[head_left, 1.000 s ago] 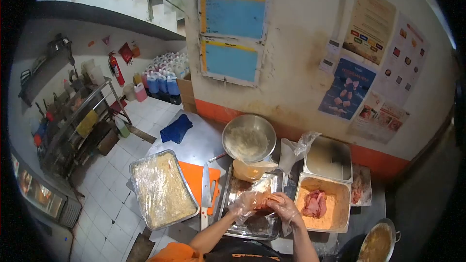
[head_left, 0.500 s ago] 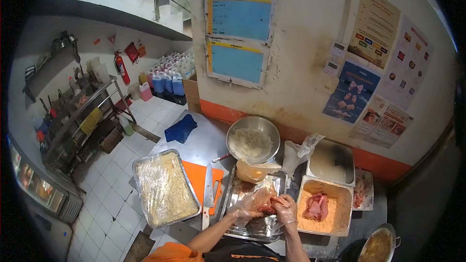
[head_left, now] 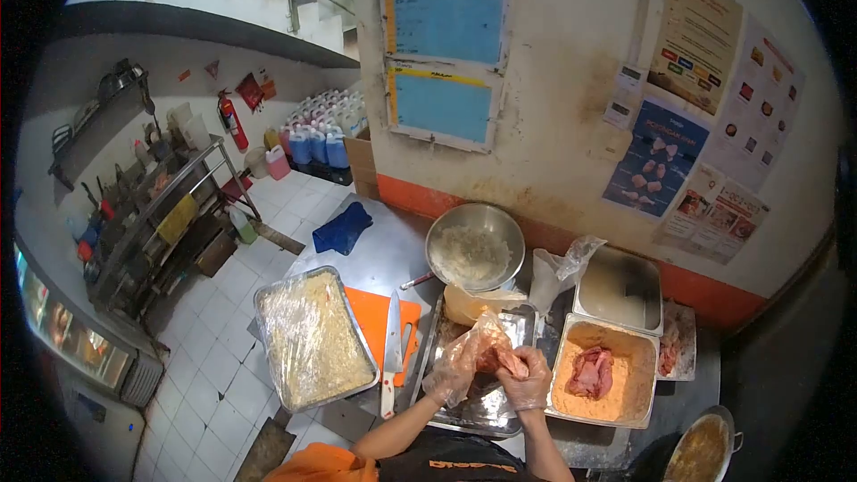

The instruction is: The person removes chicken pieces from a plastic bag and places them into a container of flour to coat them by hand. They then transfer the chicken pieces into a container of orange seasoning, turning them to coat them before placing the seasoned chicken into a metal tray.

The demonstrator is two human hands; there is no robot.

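Note:
Both of my hands wear clear plastic gloves and meet above a metal tray [head_left: 435, 336]. Between them they grip a piece of raw meat [head_left: 496, 360], reddish and wet-looking. My left hand [head_left: 453, 375] is closed round its left side, and my right hand [head_left: 528, 381] pinches its right end. Just right of my right hand, a steel pan of orange powder [head_left: 571, 375] has another raw pink-red piece [head_left: 591, 372] lying in it. Behind the tray stands a container of yellowish liquid or batter [head_left: 473, 303], partly hidden by plastic.
To the left are a film-covered tray of crumbs [head_left: 312, 339], an orange cutting board [head_left: 366, 312] and a knife [head_left: 393, 348]. A steel bowl with whitish contents [head_left: 473, 250] stands at the back. At lower right sits a pot [head_left: 701, 451]; a blue cloth [head_left: 342, 229] lies far left.
My hands have lifted slightly with the meat, away from me, and the left glove is more raised. The whole view has shifted a little.

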